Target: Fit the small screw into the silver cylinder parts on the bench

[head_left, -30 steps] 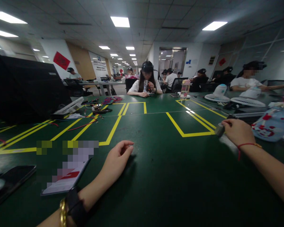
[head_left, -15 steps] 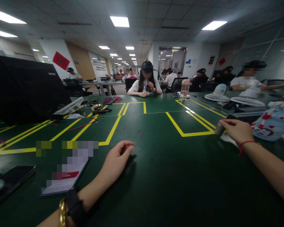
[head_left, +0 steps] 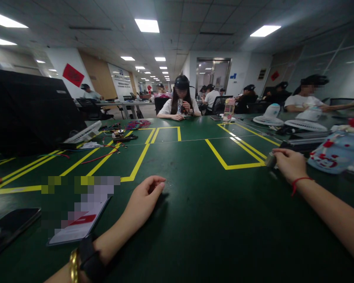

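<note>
My left hand [head_left: 147, 196] rests on the green table, left of the middle, with its fingers loosely curled in and the thumb close to the fingertips. Nothing shows between them. At the right, my right hand [head_left: 292, 165] pinches a small grey metal cylinder [head_left: 270, 160] between thumb and fingers, just above the table by the corner of a yellow tape outline [head_left: 242, 166]. The cylinder's exact kind cannot be made out. Beside my left forearm lies a flat card-like sheet [head_left: 73, 234] with a red patch, partly blurred.
A black case [head_left: 32, 114] stands at the left, near wires and small parts [head_left: 120, 135]. A blue cup-like container [head_left: 330, 153] and white fans [head_left: 305, 125] stand at the right. A person [head_left: 179, 104] sits across the table, near a clear bottle [head_left: 228, 110].
My right hand has moved slightly left with the grey metal cylinder still in its fingers. My left hand has stayed in place on the table; the view has shifted a little.
</note>
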A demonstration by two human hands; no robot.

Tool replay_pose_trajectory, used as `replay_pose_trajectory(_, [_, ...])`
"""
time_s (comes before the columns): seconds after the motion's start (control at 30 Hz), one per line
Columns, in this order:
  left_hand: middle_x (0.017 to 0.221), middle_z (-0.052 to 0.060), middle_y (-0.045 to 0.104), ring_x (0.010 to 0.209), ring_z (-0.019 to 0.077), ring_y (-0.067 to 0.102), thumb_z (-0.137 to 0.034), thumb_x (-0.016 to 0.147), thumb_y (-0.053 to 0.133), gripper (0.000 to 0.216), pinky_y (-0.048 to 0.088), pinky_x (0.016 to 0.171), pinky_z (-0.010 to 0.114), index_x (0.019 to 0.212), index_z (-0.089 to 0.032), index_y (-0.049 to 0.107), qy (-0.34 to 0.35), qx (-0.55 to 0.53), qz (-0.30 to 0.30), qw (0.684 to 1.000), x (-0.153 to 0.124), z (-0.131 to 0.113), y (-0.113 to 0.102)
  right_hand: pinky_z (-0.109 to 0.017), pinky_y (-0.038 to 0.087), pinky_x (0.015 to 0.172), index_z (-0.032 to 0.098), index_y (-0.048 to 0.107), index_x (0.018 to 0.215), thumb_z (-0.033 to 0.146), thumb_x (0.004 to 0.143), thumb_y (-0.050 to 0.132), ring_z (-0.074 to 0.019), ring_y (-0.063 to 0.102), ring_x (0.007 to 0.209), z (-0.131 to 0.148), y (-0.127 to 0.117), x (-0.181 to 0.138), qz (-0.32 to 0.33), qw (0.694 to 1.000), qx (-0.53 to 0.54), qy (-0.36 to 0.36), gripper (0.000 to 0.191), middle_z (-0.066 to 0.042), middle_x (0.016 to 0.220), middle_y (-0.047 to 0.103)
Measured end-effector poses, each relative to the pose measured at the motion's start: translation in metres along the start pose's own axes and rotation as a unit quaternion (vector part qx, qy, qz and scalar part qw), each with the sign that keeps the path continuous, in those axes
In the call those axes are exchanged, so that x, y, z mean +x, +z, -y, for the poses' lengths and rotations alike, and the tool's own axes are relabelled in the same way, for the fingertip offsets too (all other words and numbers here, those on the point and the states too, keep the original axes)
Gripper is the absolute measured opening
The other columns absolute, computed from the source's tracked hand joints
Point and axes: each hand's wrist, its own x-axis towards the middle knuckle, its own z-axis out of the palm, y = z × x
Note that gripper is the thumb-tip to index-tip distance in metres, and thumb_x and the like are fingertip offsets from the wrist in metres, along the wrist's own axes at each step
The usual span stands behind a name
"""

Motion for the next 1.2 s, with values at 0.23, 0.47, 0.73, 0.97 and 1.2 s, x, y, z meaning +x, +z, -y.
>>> replay_pose_trajectory(0.23, [0.081, 0.001, 0.063, 0.073, 0.0189, 0.057, -0.041, 0.082, 0.049, 0.03, 0.041, 0.065, 0.028, 0.099, -0.021, 0.061, 0.008, 0.013, -0.005, 1.0, 0.001, -0.001, 0.001, -0.03, 0.045, 0.075, 0.013, 0.057, 0.106, 0.037, 0.061, 0.07, -0.0187, 0.057, 0.085, 0.025, 0.001, -0.028, 0.001, 0.997, 0.009, -0.071, 0.052, -0.012, 0.102, 0.061])
replay_pose_trajectory(0.47, [0.078, 0.001, 0.063, 0.072, 0.0196, 0.058, -0.041, 0.082, 0.049, 0.028, 0.042, 0.065, 0.029, 0.096, -0.021, 0.062, 0.013, 0.013, -0.005, 1.0, 0.0, -0.003, 0.001, -0.032, 0.052, 0.078, 0.016, 0.051, 0.106, 0.034, 0.073, 0.065, -0.0152, 0.061, 0.085, 0.122, -0.005, -0.159, 0.296, 0.882, 0.261, -0.256, 0.04, -0.009, 0.101, 0.061])
replay_pose_trajectory(0.73, [0.089, 0.003, 0.064, 0.081, 0.0197, 0.058, -0.036, 0.085, 0.048, 0.024, 0.043, 0.072, 0.031, 0.096, -0.021, 0.063, 0.054, 0.016, 0.009, 0.998, -0.003, -0.006, 0.004, -0.029, 0.049, 0.082, 0.024, 0.05, 0.105, 0.02, 0.074, 0.063, -0.0117, 0.057, 0.089, 0.14, -0.019, -0.244, 0.453, 0.803, 0.239, -0.304, 0.034, -0.001, 0.102, 0.059])
replay_pose_trajectory(0.97, [0.099, 0.004, 0.059, 0.095, 0.02, 0.054, -0.032, 0.084, 0.054, 0.019, 0.043, 0.086, 0.033, 0.096, -0.029, 0.069, 0.163, -0.009, 0.104, 0.981, -0.029, -0.041, 0.016, -0.029, 0.046, 0.085, 0.024, 0.038, 0.116, 0.018, 0.068, 0.067, -0.0121, 0.056, 0.095, 0.135, -0.012, -0.245, 0.458, 0.805, 0.266, -0.266, 0.056, -0.001, 0.105, 0.058])
replay_pose_trajectory(1.2, [0.089, 0.003, 0.054, 0.087, 0.0203, 0.053, -0.039, 0.082, 0.057, 0.019, 0.043, 0.08, 0.034, 0.086, -0.03, 0.073, 0.095, -0.047, 0.066, 0.992, -0.033, -0.051, 0.018, -0.026, 0.045, 0.075, 0.022, 0.049, 0.105, 0.017, 0.068, 0.063, -0.0111, 0.055, 0.084, 0.14, -0.017, -0.237, 0.461, 0.804, 0.234, -0.295, 0.04, 0.0, 0.097, 0.059])
